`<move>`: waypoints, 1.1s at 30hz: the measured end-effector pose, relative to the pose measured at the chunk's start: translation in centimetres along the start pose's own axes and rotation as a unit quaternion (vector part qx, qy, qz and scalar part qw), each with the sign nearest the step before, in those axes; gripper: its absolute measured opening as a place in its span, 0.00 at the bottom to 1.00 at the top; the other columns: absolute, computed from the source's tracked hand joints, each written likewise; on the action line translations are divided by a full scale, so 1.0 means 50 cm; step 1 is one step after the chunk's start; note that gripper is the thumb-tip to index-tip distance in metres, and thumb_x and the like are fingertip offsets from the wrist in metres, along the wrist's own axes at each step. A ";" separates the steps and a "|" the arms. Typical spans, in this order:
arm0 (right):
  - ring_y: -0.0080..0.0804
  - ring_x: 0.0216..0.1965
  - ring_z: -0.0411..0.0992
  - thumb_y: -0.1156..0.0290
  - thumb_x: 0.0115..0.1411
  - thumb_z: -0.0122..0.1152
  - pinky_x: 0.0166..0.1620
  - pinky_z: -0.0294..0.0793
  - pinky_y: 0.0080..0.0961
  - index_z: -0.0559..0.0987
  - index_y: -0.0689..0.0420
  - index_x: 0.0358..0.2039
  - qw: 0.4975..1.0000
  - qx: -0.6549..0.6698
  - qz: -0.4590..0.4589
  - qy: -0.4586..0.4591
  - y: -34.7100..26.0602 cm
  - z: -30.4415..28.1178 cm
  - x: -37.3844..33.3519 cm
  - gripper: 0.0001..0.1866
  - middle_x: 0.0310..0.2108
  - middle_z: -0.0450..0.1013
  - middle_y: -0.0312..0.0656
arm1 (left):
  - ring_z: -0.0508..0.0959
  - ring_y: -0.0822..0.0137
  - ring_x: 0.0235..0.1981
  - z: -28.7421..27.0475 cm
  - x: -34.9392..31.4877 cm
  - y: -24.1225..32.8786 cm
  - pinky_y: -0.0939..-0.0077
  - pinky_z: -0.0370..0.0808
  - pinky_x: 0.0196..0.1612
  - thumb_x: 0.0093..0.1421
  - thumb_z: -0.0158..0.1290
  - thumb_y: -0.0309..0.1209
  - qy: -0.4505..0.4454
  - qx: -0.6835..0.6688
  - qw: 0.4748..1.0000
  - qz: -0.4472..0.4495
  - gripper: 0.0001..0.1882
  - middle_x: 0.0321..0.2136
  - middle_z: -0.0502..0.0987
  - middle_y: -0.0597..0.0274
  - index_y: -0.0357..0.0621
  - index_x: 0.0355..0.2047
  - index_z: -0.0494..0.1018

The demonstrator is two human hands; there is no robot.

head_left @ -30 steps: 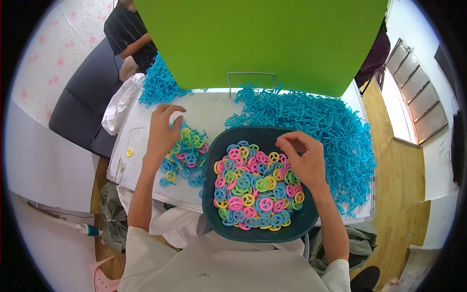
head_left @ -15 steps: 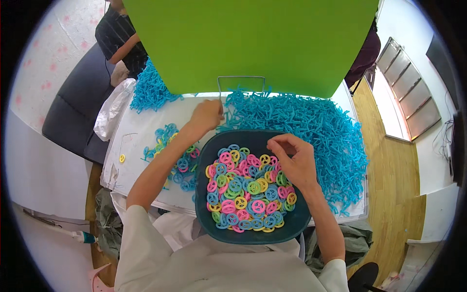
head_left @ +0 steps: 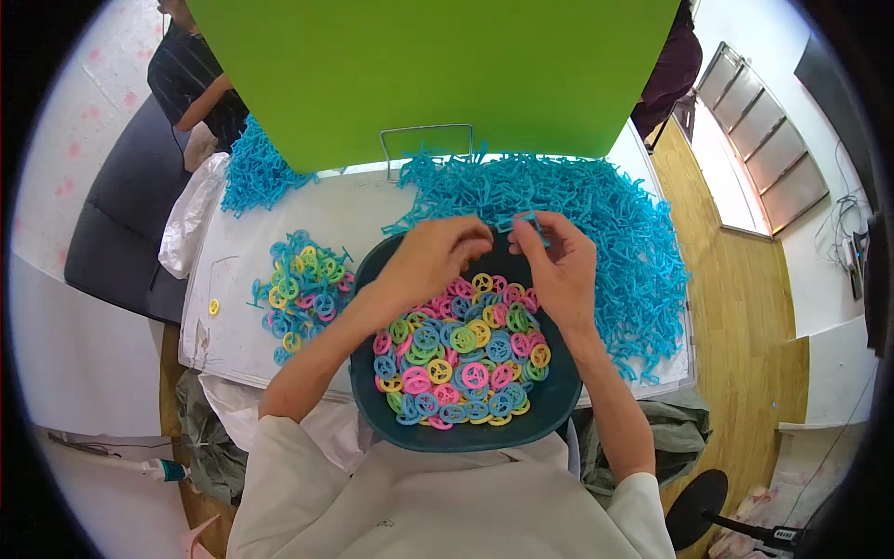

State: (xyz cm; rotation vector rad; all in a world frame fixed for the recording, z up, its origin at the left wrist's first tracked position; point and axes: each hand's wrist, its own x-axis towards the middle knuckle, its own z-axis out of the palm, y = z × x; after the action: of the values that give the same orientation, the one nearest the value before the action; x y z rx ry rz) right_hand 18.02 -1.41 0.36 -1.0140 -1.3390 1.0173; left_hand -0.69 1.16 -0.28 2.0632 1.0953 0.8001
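A dark green basin (head_left: 549, 410) in front of me holds many small plastic wheels (head_left: 463, 339) in pink, yellow, blue and green. Over its far side my left hand (head_left: 438, 256) is closed, thumb and fingers drawn together; what they hold, if anything, is hidden. My right hand (head_left: 565, 270) faces it a short gap away, pinching a small blue T-shaped plastic piece (head_left: 527, 220) at the fingertips. Behind the basin and to its right spreads a big heap of such blue pieces (head_left: 615, 242). Left of the basin lies a small pile of wheels joined to blue stems (head_left: 303, 284).
A tall green panel (head_left: 438, 74) stands at the table's back, with a wire handle (head_left: 426, 127) before it. Another blue heap (head_left: 256, 172) lies far left, near a seated person (head_left: 191, 84). One yellow wheel (head_left: 214, 306) sits on the white table (head_left: 228, 340).
My left hand has come back from beside the wire handle to above the basin, near my right hand. A blue piece now shows at my right fingertips. The whole view has shifted slightly.
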 end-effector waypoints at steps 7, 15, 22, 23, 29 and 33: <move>0.18 0.33 0.73 0.75 0.61 0.59 0.36 0.74 0.15 0.77 0.64 0.43 0.999 -0.008 -0.048 0.011 0.017 0.003 0.003 0.11 0.37 0.75 0.38 | 0.78 0.53 0.32 0.059 -0.026 -0.009 0.60 0.75 0.32 0.52 0.54 0.25 -0.154 0.352 0.917 0.102 0.16 0.35 0.69 0.55 0.45 0.43 0.72; 0.17 0.33 0.73 0.75 0.59 0.62 0.35 0.72 0.13 0.79 0.64 0.39 0.997 -0.074 -0.008 0.038 0.007 -0.003 -0.003 0.08 0.32 0.76 0.36 | 0.78 0.65 0.30 0.025 -0.017 0.034 0.71 0.75 0.28 0.56 0.56 0.25 0.069 0.099 0.992 0.043 0.10 0.33 0.74 0.57 0.42 0.39 0.71; 0.17 0.35 0.73 0.75 0.58 0.63 0.34 0.72 0.13 0.79 0.63 0.38 0.999 -0.014 0.036 0.020 0.001 0.003 0.000 0.08 0.33 0.77 0.36 | 0.77 0.74 0.31 0.008 -0.015 0.046 0.81 0.76 0.30 0.63 0.52 0.26 0.086 -0.281 0.952 -0.089 0.06 0.33 0.77 0.61 0.37 0.37 0.68; 0.17 0.33 0.73 0.73 0.57 0.64 0.34 0.72 0.15 0.79 0.63 0.37 0.999 -0.020 0.036 0.011 0.001 0.003 0.000 0.08 0.32 0.77 0.36 | 0.77 0.74 0.31 0.009 -0.015 0.050 0.81 0.76 0.30 0.63 0.52 0.26 0.088 -0.281 0.952 -0.088 0.06 0.33 0.77 0.61 0.37 0.37 0.68; 0.18 0.33 0.74 0.75 0.57 0.63 0.35 0.74 0.13 0.79 0.63 0.36 0.997 -0.071 0.020 -0.025 0.004 0.006 -0.001 0.08 0.32 0.77 0.38 | 0.77 0.73 0.32 0.007 -0.017 0.042 0.77 0.79 0.36 0.63 0.50 0.24 0.083 -0.307 0.942 -0.104 0.04 0.32 0.75 0.60 0.37 0.35 0.66; 0.18 0.34 0.75 0.74 0.57 0.64 0.35 0.74 0.14 0.79 0.63 0.37 0.995 -0.069 0.040 -0.054 0.007 0.006 0.001 0.08 0.32 0.77 0.38 | 0.77 0.72 0.33 0.008 -0.015 0.032 0.77 0.79 0.36 0.62 0.48 0.21 0.084 -0.283 0.951 -0.091 0.02 0.31 0.74 0.60 0.37 0.34 0.66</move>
State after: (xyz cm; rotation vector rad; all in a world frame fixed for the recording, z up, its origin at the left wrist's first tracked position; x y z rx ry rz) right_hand 17.72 -1.30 0.02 -1.1361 -1.4842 1.0631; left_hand -0.01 -0.28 0.58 1.4152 0.9824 1.0645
